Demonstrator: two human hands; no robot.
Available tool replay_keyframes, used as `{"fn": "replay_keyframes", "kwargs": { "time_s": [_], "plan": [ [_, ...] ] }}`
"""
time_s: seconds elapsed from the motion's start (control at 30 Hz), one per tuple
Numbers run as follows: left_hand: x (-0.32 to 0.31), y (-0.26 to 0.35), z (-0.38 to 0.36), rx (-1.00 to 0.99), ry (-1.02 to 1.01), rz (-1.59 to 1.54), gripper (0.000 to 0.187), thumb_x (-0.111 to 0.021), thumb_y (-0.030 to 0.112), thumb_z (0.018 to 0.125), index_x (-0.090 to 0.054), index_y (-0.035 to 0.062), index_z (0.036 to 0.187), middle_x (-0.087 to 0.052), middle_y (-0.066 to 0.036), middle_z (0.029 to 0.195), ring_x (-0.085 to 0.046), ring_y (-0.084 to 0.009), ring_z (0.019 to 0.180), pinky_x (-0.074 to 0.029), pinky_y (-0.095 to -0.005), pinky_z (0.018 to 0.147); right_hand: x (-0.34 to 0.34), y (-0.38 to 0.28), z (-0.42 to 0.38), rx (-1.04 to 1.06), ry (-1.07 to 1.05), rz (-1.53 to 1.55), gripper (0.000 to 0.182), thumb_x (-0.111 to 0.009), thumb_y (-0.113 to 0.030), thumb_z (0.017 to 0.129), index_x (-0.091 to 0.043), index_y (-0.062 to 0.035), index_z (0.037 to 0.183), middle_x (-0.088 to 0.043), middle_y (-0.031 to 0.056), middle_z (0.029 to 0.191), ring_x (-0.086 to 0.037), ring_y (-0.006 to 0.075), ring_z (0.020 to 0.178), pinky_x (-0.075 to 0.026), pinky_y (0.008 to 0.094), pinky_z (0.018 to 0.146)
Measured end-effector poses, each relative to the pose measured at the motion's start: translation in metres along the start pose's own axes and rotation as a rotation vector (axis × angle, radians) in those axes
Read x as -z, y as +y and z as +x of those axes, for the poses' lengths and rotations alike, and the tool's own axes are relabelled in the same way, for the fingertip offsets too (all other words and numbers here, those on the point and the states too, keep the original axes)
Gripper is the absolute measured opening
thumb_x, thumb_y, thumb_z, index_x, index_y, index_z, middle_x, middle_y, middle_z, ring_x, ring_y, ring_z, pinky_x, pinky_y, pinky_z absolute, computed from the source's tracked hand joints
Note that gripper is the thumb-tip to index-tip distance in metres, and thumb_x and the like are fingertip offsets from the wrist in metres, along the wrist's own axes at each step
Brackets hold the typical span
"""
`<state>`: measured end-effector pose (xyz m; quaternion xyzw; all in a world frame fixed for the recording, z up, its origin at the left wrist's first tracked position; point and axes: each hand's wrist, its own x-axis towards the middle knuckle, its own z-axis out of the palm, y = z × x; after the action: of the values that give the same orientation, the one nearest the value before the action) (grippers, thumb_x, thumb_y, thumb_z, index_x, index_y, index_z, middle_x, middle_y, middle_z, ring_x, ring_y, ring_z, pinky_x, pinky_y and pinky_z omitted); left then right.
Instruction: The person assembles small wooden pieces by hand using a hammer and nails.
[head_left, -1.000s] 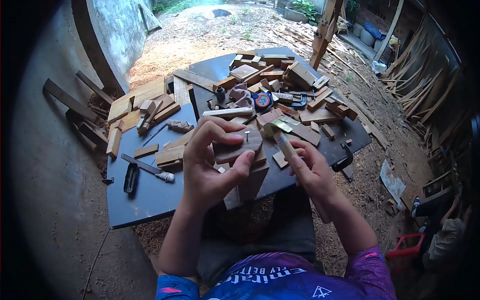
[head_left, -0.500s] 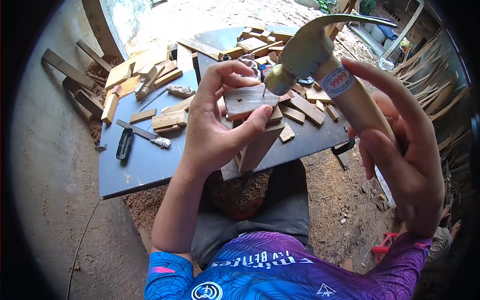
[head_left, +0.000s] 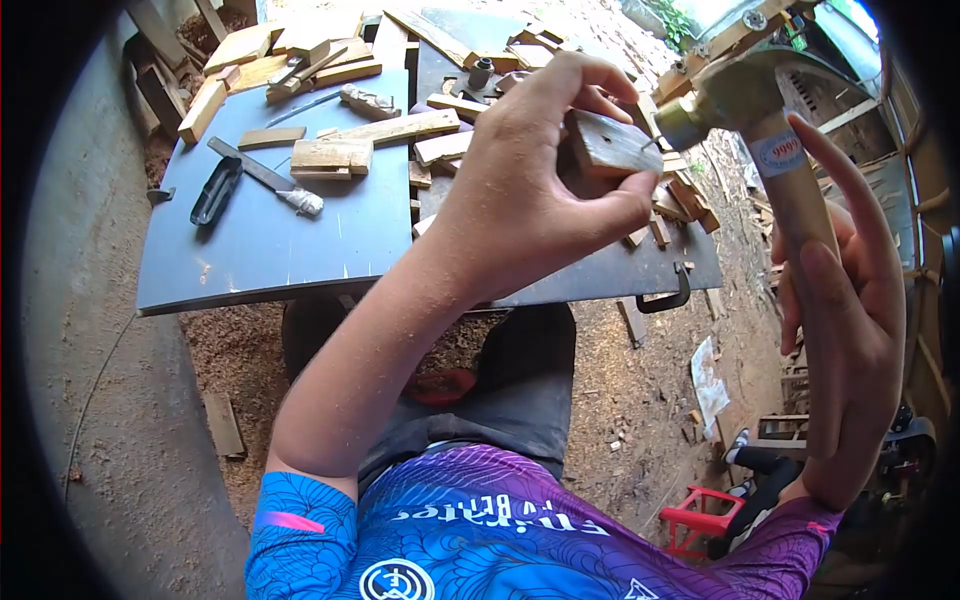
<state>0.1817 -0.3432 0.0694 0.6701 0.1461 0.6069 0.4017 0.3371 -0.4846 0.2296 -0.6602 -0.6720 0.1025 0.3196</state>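
Gripped between the thumb and fingers of my left hand point(head_left: 535, 185) is a small weathered wooden block point(head_left: 608, 150) with a dark hole in its top face. A thin nail point(head_left: 651, 143) stands up near the block's right end, with the hammer's round striking face right at its head. My right hand point(head_left: 850, 300) is wrapped around the wooden handle of a claw hammer point(head_left: 745, 95), its index finger stretched along the handle near a white sticker. The lower part of the work is hidden behind my left hand and forearm.
Wood offcuts point(head_left: 345, 155) lie scattered over the dark table point(head_left: 270, 255). A flat blade-like tool point(head_left: 250, 165) and a black plastic piece point(head_left: 216, 192) rest at its left. On the right are a red stool point(head_left: 695, 515) and another person's leg point(head_left: 765, 480).
The camera view has turned, so the table sits further left. Both my hands, the block and the hammer appear further right; the block looks more tilted. The hammer face stays at the nail.
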Motion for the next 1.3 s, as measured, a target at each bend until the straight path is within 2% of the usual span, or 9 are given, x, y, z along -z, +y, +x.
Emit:
{"fn": "replay_keyframes", "kwargs": {
  "time_s": [0.23, 0.3, 0.63, 0.7, 0.9, 0.93, 1.07, 1.2, 1.3],
  "plan": [
    [-0.018, -0.005, 0.002, -0.122, 0.173, 0.092, 0.049, -0.080, 0.018, 0.078, -0.058, 0.0068, 0.121, -0.066, -0.013, 0.104, -0.069, -0.0248, 0.098, -0.055, -0.0366, 0.088, -0.005, -0.011, 0.003, -0.093, 0.025, 0.047, 0.077, -0.069, -0.033, 0.097, -0.035, -0.0007, 0.159, -0.058, 0.0021, 0.080, -0.048, 0.0023, 0.051, -0.039, 0.0185, 0.041],
    [-0.021, -0.007, 0.001, -0.090, 0.176, 0.040, 0.051, -0.079, 0.017, 0.077, -0.058, 0.0076, 0.122, -0.065, -0.013, 0.102, -0.069, -0.0258, 0.099, -0.055, -0.0375, 0.088, -0.006, -0.018, 0.002, -0.158, 0.021, 0.032, 0.067, -0.065, -0.024, 0.095, -0.045, -0.0052, 0.156, -0.058, 0.0010, 0.080, -0.049, 0.0026, 0.059, -0.039, 0.0184, 0.049],
    [-0.022, -0.009, 0.002, -0.100, 0.189, 0.096, 0.055, -0.080, 0.018, 0.075, -0.057, 0.0088, 0.124, -0.064, -0.011, 0.101, -0.067, -0.0270, 0.095, -0.053, -0.0403, 0.089, -0.019, -0.020, 0.000, -0.197, 0.164, -0.056, 0.079, -0.070, -0.030, 0.092, -0.037, -0.0024, 0.159, -0.058, 0.0010, 0.076, -0.046, 0.0008, 0.052, -0.035, 0.0168, 0.044],
    [-0.022, -0.008, 0.002, -0.096, 0.179, 0.035, 0.051, -0.078, 0.021, 0.078, -0.054, 0.0082, 0.122, -0.063, -0.016, 0.103, -0.062, -0.0351, 0.095, -0.051, -0.0472, 0.088, -0.020, -0.017, -0.001, -0.175, 0.183, -0.047, 0.078, -0.069, -0.031, 0.092, -0.038, -0.0019, 0.158, -0.059, 0.0015, 0.075, -0.045, 0.0007, 0.051, -0.034, 0.0162, 0.044],
    [-0.021, -0.008, 0.003, -0.100, 0.156, 0.034, 0.048, -0.078, 0.019, 0.077, -0.056, 0.0081, 0.118, -0.062, -0.014, 0.099, -0.063, -0.0325, 0.096, -0.051, -0.0465, 0.089, -0.013, -0.020, 0.003, -0.188, 0.158, -0.069, 0.075, -0.068, -0.032, 0.092, -0.043, -0.0012, 0.156, -0.058, 0.0019, 0.073, -0.044, 0.0004, 0.048, -0.033, 0.0169, 0.042],
    [-0.018, -0.008, 0.003, -0.119, 0.150, 0.124, 0.050, -0.079, 0.016, 0.077, -0.059, 0.0089, 0.122, -0.066, -0.011, 0.103, -0.070, -0.0219, 0.097, -0.056, -0.0353, 0.086, -0.013, -0.016, 0.003, -0.141, 0.144, -0.050, 0.074, -0.068, -0.031, 0.092, -0.044, -0.0007, 0.155, -0.059, 0.0021, 0.073, -0.045, 0.0003, 0.048, -0.033, 0.0168, 0.042],
    [-0.017, -0.007, 0.002, -0.058, 0.106, 0.085, 0.050, -0.080, 0.016, 0.078, -0.059, 0.0104, 0.124, -0.067, -0.008, 0.102, -0.070, -0.0175, 0.099, -0.058, -0.0324, 0.085, -0.009, -0.010, 0.001, -0.112, 0.126, -0.027, 0.074, -0.068, -0.031, 0.092, -0.045, 0.0005, 0.155, -0.060, 0.0026, 0.074, -0.044, 0.0001, 0.048, -0.032, 0.0172, 0.042],
    [-0.017, -0.008, 0.005, -0.117, 0.103, 0.067, 0.050, -0.079, 0.015, 0.079, -0.060, 0.0120, 0.125, -0.067, -0.008, 0.103, -0.069, -0.0166, 0.098, -0.057, -0.0326, 0.086, -0.008, -0.008, 0.004, -0.104, 0.079, 0.062, 0.074, -0.068, -0.032, 0.091, -0.046, -0.0004, 0.154, -0.060, 0.0034, 0.075, -0.047, 0.0012, 0.049, -0.034, 0.0174, 0.043],
    [-0.014, -0.003, 0.004, -0.020, 0.058, 0.033, 0.050, -0.078, 0.010, 0.082, -0.058, 0.0091, 0.128, -0.065, -0.007, 0.108, -0.067, -0.0174, 0.105, -0.055, -0.0352, 0.095, -0.007, -0.005, 0.003, -0.122, 0.063, 0.158, 0.074, -0.068, -0.032, 0.092, -0.045, 0.0000, 0.154, -0.061, 0.0046, 0.076, -0.049, 0.0024, 0.050, -0.036, 0.0180, 0.043]
  ]
}}
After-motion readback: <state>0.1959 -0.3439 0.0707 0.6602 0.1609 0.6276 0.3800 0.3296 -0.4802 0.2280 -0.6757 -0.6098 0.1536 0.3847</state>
